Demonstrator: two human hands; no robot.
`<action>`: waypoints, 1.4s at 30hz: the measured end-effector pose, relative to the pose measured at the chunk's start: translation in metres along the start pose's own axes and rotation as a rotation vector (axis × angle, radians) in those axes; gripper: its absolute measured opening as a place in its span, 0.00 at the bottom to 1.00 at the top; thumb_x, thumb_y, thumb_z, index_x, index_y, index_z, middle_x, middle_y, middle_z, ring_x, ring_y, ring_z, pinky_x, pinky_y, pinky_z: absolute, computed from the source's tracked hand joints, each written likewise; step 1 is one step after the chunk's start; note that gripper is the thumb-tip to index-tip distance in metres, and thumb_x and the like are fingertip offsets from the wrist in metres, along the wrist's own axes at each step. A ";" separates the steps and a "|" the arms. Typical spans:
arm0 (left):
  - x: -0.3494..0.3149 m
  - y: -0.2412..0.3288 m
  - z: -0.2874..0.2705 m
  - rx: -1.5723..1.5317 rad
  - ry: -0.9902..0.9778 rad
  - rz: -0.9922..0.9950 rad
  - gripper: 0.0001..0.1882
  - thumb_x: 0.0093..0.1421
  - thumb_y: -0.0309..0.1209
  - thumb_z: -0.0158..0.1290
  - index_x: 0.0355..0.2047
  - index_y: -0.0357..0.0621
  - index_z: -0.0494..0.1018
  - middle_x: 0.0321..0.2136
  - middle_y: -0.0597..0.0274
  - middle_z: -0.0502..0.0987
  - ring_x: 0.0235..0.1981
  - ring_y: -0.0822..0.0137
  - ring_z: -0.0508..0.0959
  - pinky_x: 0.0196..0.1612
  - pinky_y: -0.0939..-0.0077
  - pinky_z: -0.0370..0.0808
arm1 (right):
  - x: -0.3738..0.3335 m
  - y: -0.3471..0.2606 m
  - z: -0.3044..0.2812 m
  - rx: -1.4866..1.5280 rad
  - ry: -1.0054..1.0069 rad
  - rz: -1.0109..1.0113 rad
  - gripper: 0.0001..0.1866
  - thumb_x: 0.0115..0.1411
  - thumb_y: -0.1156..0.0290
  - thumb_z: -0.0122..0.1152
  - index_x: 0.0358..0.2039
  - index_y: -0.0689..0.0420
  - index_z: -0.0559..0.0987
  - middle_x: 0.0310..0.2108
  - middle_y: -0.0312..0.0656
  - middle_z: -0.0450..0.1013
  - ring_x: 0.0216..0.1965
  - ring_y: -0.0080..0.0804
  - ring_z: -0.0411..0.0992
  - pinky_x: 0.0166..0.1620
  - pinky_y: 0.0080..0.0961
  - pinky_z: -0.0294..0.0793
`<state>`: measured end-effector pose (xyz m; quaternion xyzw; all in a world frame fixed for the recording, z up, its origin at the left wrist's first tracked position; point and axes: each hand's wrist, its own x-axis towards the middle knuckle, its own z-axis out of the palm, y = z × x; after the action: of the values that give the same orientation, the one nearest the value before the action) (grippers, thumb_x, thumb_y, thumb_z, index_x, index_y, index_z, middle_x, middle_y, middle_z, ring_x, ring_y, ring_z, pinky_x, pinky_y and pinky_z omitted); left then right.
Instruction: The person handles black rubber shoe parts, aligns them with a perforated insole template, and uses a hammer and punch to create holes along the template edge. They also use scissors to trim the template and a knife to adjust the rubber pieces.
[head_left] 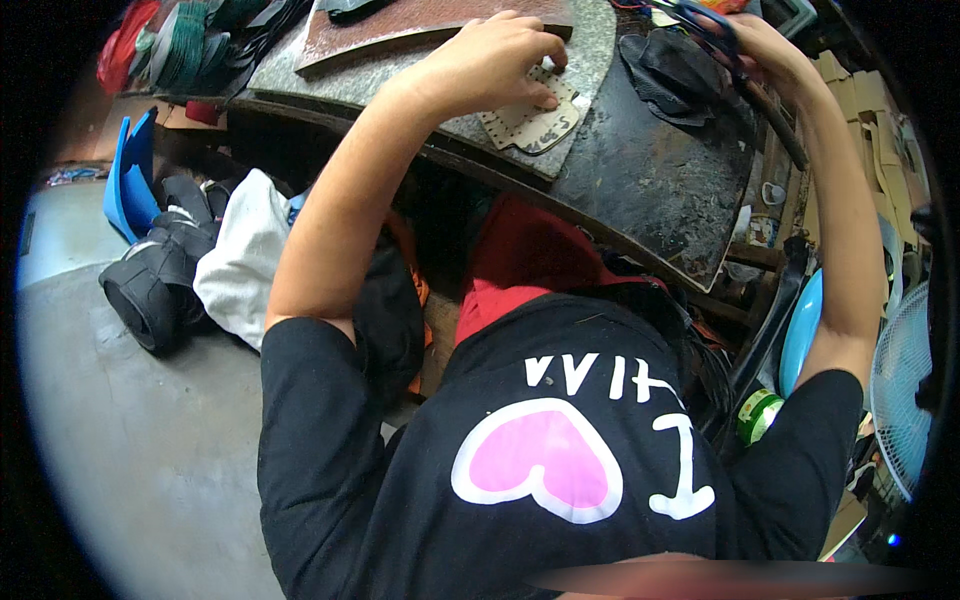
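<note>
My left hand (505, 65) is bent over a beige template (535, 125) with rows of small holes and dark handwriting. Its fingers grip the upper part of this flat piece, which lies on a grey speckled slab (595, 70). At the upper right, my right hand (768, 50) is curled at the blue loops of what look like scissors (705, 22). Its fingers are partly hidden. A dark rod-like handle (780, 122) slants down just below that hand. Black fabric or thin sheet (672, 75) lies crumpled beside it.
A reddish-brown board (400, 38) rests on the slab. Dark, worn tabletop (650, 195) extends to the right. Bundled straps (190, 45), a blue plastic piece (132, 175) and white cloth (245, 245) are at the left. A fan (905, 390) stands at the right.
</note>
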<state>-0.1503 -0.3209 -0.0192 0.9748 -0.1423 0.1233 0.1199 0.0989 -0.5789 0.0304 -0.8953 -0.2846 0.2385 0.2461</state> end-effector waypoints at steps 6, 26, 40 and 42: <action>0.007 -0.001 -0.012 -0.171 -0.130 -0.048 0.21 0.49 0.37 0.66 0.43 0.45 0.79 0.39 0.51 0.78 0.45 0.51 0.78 0.49 0.60 0.73 | -0.103 0.004 0.000 0.307 -0.137 0.042 0.28 0.57 0.46 0.67 0.46 0.59 0.80 0.29 0.33 0.77 0.28 0.13 0.72 0.30 0.08 0.70; -0.006 0.065 -0.013 -1.525 0.201 -0.417 0.12 0.58 0.30 0.63 0.39 0.38 0.76 0.33 0.68 0.78 0.35 0.78 0.76 0.44 0.84 0.72 | -0.175 0.004 0.098 0.755 -0.455 -0.249 0.37 0.54 0.33 0.61 0.37 0.61 0.72 0.22 0.33 0.69 0.22 0.18 0.68 0.26 0.15 0.65; -0.012 0.080 0.004 -1.616 0.337 -0.498 0.09 0.58 0.27 0.62 0.35 0.35 0.76 0.31 0.64 0.79 0.33 0.76 0.77 0.41 0.83 0.73 | -0.192 0.001 0.093 0.772 -0.496 -0.182 0.35 0.60 0.34 0.54 0.30 0.61 0.74 0.18 0.33 0.69 0.18 0.17 0.67 0.22 0.15 0.63; -0.012 0.081 0.006 -1.583 0.372 -0.466 0.09 0.58 0.27 0.62 0.36 0.35 0.76 0.31 0.64 0.79 0.33 0.77 0.77 0.40 0.83 0.73 | -0.193 0.002 0.095 0.784 -0.484 -0.175 0.35 0.60 0.34 0.53 0.30 0.61 0.75 0.17 0.33 0.69 0.17 0.18 0.66 0.21 0.15 0.63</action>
<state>-0.1853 -0.3951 -0.0123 0.5715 0.0402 0.1178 0.8111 -0.0943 -0.6727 0.0118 -0.6259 -0.2968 0.5083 0.5117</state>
